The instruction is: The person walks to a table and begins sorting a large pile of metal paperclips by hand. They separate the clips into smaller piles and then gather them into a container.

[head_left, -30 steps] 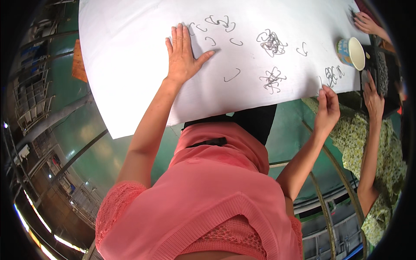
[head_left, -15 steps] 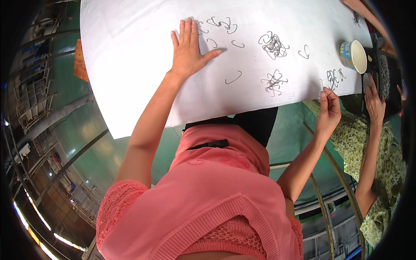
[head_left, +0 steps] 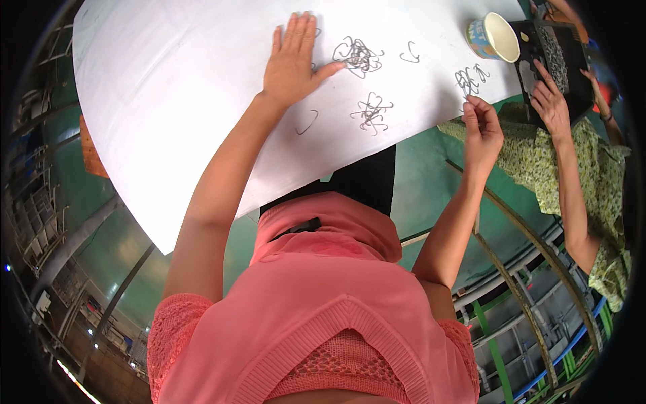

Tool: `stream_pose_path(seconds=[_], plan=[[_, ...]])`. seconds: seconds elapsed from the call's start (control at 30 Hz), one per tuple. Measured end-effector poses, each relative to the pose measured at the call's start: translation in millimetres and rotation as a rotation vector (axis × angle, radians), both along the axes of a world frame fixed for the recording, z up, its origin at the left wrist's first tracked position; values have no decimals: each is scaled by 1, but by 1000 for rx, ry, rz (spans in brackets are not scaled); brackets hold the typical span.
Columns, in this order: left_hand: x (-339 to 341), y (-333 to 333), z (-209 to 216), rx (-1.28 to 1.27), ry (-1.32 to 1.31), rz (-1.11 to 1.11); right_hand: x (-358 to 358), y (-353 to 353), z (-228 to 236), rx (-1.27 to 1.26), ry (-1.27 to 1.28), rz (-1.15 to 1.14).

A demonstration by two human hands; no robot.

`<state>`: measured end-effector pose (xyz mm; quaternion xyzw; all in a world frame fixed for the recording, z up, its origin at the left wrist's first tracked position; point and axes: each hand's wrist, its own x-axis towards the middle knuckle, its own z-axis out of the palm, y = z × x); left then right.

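My left hand (head_left: 289,64) lies flat on the white tabletop (head_left: 161,114), fingers spread, covering some thin dark wire hooks whose ends peek out beside it. Its thumb reaches the edge of a tangled pile of wire hooks (head_left: 359,57). At the table's near right edge my right hand (head_left: 483,131) pinches a thin dark wire hook (head_left: 463,108), mostly hidden by thumb and forefinger. Just beyond those fingertips is a small cluster of hooks (head_left: 465,81). A second pile (head_left: 371,114) sits nearer to me, and single hooks (head_left: 307,123) lie apart.
A paper cup (head_left: 501,37) stands at the far right. Beside it, another person's hand (head_left: 553,108) rests at a black tray (head_left: 568,67) holding small dark pieces. That person's patterned yellow-green clothing (head_left: 518,145) is close to my right arm. Metal bars (head_left: 518,202) run below the table's right side.
The view has shifted, so the table appears farther left. My left hand has slid right across the tabletop, over loose hooks. My right hand stays pinched by the small cluster.
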<state>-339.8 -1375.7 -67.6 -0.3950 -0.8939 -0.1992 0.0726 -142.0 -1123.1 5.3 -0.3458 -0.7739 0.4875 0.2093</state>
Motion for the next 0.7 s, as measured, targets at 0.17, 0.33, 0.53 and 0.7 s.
stream_pose_path(seconds=[0.17, 0.33, 0.53, 0.7], plan=[[12, 57, -5, 87, -44, -190, 12, -6, -3, 7, -54, -36], [26, 116, -14, 85, -15, -217, 26, -3, -8, 42, -106, -70], [2, 185, -26, -11, -101, -102, 35, 2, -6, 60, -106, -125], [-79, 182, -51, 73, -5, -23, 21, 29, -15, 175, -117, -138]])
